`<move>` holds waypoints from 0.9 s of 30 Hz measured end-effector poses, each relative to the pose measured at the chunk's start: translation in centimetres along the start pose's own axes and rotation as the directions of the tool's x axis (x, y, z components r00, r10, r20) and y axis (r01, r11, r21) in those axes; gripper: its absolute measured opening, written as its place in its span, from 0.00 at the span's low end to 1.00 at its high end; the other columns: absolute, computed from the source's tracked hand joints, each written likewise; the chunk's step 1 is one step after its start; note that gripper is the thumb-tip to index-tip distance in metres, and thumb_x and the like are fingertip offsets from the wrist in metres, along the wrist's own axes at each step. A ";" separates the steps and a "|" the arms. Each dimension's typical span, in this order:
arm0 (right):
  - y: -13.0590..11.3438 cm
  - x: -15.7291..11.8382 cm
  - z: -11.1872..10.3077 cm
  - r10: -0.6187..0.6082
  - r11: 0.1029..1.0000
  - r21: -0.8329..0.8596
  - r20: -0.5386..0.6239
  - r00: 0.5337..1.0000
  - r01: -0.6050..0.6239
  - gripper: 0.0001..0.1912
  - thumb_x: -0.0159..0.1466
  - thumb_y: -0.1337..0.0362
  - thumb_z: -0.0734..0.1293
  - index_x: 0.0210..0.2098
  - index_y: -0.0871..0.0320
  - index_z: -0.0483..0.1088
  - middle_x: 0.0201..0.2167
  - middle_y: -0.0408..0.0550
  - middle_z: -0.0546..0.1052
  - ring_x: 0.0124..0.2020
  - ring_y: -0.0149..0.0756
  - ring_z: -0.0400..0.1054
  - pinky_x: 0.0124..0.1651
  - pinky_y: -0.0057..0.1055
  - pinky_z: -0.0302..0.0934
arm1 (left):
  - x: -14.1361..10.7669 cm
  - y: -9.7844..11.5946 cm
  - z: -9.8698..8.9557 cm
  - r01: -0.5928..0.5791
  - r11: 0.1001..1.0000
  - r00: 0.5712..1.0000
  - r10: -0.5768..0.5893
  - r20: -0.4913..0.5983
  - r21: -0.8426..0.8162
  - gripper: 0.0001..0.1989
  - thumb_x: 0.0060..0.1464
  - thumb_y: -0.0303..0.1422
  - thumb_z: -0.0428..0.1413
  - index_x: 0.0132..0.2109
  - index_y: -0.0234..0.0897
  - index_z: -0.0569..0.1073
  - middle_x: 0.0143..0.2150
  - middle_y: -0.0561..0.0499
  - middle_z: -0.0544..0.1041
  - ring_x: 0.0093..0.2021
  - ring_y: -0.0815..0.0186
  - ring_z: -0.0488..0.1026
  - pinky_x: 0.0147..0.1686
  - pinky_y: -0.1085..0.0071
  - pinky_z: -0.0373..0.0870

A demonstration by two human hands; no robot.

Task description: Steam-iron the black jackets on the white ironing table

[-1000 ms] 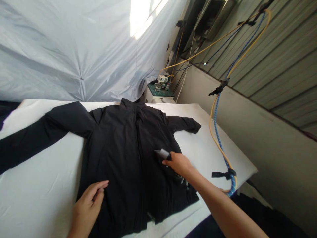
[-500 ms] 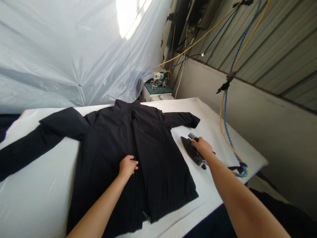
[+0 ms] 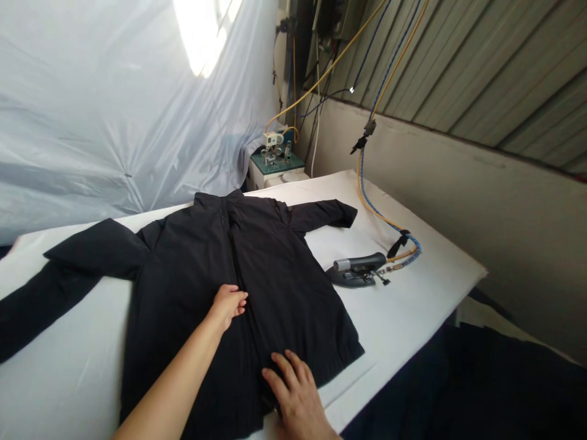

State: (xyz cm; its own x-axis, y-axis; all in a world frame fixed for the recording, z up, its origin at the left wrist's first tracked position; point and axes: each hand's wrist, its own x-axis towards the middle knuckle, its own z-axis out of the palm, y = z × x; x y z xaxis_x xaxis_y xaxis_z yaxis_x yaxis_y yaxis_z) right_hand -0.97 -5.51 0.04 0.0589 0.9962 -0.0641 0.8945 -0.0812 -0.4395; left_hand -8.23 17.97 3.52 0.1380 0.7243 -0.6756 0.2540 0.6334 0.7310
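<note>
A black jacket lies front up on the white-covered table, its sleeves spread to both sides. My left hand pinches the edge of the front opening near the jacket's middle. Lower down, my right hand rests with spread fingers on the jacket near its bottom hem. The dark iron with a grey-tipped handle stands on the table at the jacket's right side, untouched by either hand.
A blue and a yellow hose run from the iron up to the ceiling area. Behind the white table are a small machine, a pale curtain and a wall. Dark cloth hangs at the lower right.
My right hand has let go of the iron and moved down and left onto the jacket's lower part. The iron is turned and free. The camera view has shifted right.
</note>
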 end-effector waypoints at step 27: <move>0.7 -0.7 -6.5 -0.215 0.973 -0.049 -0.545 0.811 0.225 0.16 0.55 0.70 0.66 0.44 0.53 0.67 0.27 0.45 0.67 0.29 0.33 0.63 0.29 0.29 0.63 | 1.5 1.5 -0.8 0.105 0.990 0.972 -0.082 0.222 -0.098 0.08 0.41 0.25 0.54 0.25 0.37 0.61 0.16 0.57 0.65 0.17 0.71 0.64 0.17 0.76 0.60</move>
State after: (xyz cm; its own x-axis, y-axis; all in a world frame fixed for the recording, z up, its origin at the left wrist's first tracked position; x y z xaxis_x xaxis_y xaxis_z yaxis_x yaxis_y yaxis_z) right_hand 2.49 -6.04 5.64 0.0971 0.8423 0.5302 0.9056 0.1463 -0.3982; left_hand -8.46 20.21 3.71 0.3257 0.5916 -0.7375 0.1720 0.7299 0.6616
